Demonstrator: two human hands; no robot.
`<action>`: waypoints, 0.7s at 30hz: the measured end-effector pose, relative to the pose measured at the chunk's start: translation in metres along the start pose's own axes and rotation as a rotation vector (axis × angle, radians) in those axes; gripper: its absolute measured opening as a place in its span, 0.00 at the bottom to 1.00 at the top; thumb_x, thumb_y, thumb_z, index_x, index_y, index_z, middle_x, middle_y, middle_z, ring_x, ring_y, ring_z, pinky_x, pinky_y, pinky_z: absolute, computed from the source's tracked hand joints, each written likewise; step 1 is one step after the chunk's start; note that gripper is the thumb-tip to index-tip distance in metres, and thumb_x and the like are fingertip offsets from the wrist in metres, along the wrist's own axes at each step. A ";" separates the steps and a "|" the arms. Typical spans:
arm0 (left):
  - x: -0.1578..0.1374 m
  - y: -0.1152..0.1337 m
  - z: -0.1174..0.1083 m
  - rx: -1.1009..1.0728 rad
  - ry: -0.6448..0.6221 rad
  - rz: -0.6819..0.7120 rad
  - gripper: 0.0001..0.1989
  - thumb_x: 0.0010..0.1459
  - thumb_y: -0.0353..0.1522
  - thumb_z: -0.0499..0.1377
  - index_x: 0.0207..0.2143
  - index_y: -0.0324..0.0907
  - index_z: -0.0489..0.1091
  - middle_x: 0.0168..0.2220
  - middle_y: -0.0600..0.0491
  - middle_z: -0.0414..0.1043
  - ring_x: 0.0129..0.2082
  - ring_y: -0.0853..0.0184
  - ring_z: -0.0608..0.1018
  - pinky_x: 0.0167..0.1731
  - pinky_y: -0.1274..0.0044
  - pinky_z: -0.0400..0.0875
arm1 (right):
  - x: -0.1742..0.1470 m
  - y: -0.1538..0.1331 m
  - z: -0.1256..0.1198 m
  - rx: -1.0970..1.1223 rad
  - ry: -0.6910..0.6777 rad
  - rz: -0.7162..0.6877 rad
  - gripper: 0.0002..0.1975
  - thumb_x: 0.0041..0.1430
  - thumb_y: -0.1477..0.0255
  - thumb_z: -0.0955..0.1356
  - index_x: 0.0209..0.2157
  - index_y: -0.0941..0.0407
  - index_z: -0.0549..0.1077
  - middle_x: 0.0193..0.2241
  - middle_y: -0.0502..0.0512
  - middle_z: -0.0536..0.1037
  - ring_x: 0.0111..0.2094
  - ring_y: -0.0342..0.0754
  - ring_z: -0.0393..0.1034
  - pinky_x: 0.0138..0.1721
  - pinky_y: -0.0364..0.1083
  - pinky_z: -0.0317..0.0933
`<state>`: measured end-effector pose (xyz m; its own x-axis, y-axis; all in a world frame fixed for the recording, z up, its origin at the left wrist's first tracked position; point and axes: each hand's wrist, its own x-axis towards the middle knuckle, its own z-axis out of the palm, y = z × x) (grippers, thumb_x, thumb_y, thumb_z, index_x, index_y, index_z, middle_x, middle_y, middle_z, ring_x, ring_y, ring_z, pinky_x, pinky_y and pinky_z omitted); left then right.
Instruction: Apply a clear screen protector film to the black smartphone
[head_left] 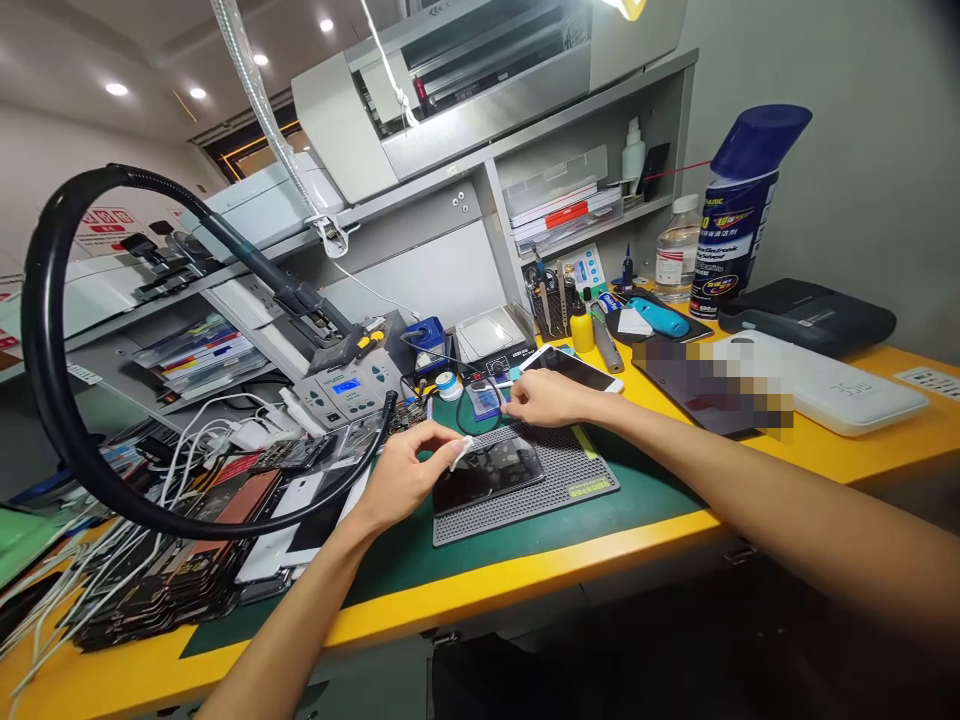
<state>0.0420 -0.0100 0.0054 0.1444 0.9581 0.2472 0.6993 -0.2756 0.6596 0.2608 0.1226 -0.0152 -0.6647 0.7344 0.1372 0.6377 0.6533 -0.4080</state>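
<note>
My left hand (409, 475) pinches a small white wipe (463, 448) between thumb and fingertips, over the upper left part of a dark phone screen (506, 472). The screen lies flat on a grey perforated mat (570, 478), and pale smudges or reflections show on its glossy face. Beyond the mat, my right hand (551, 398) is closed, its fingertips at the right edge of a small clear container with a blue rim (485, 402). What those fingers hold, if anything, cannot be made out. Right behind that hand lies a white-framed phone (577, 370).
A green work mat (480, 570) covers part of the yellow bench (600, 555). At left, a black flexible hose (41, 340) loops before a soldering station (345, 390) and stacked phone parts (165, 580). A spray can (735, 235) and white power bank (847, 385) stand right.
</note>
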 end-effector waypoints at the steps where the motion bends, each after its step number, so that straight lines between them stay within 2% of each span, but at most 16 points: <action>1: -0.001 -0.001 -0.002 0.000 0.005 0.006 0.11 0.62 0.39 0.60 0.35 0.42 0.77 0.34 0.53 0.77 0.34 0.67 0.75 0.37 0.76 0.67 | 0.000 0.000 0.000 0.001 -0.001 0.000 0.16 0.61 0.62 0.67 0.24 0.57 0.75 0.25 0.57 0.76 0.28 0.48 0.68 0.28 0.44 0.49; 7: -0.009 -0.016 -0.017 0.108 0.090 0.034 0.10 0.64 0.39 0.59 0.36 0.44 0.76 0.37 0.54 0.76 0.38 0.66 0.76 0.41 0.76 0.67 | 0.000 0.000 -0.001 0.008 -0.009 -0.009 0.17 0.61 0.62 0.66 0.23 0.57 0.74 0.23 0.55 0.74 0.26 0.47 0.65 0.28 0.44 0.49; 12: -0.011 -0.039 -0.038 0.333 0.172 0.083 0.09 0.64 0.38 0.58 0.36 0.44 0.74 0.38 0.52 0.75 0.39 0.65 0.75 0.37 0.75 0.67 | -0.004 -0.005 -0.007 0.008 -0.045 -0.018 0.15 0.61 0.64 0.66 0.23 0.57 0.73 0.22 0.54 0.73 0.25 0.46 0.63 0.27 0.44 0.49; 16: -0.008 -0.059 -0.047 0.546 0.146 0.083 0.09 0.64 0.36 0.55 0.34 0.43 0.72 0.37 0.51 0.74 0.38 0.62 0.74 0.40 0.71 0.66 | -0.007 -0.011 -0.015 0.024 -0.106 -0.011 0.15 0.61 0.64 0.66 0.23 0.57 0.72 0.21 0.52 0.71 0.24 0.45 0.62 0.27 0.43 0.50; 21: -0.008 -0.073 -0.046 0.627 0.073 0.119 0.08 0.64 0.34 0.54 0.32 0.43 0.70 0.36 0.51 0.74 0.38 0.61 0.74 0.41 0.69 0.63 | -0.009 -0.015 -0.021 0.017 -0.155 0.008 0.16 0.61 0.63 0.66 0.23 0.56 0.71 0.19 0.49 0.68 0.22 0.43 0.59 0.25 0.43 0.49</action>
<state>-0.0421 -0.0009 -0.0117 0.2135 0.9100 0.3553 0.9613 -0.2605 0.0897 0.2652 0.1103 0.0085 -0.7124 0.7017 -0.0070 0.6377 0.6432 -0.4239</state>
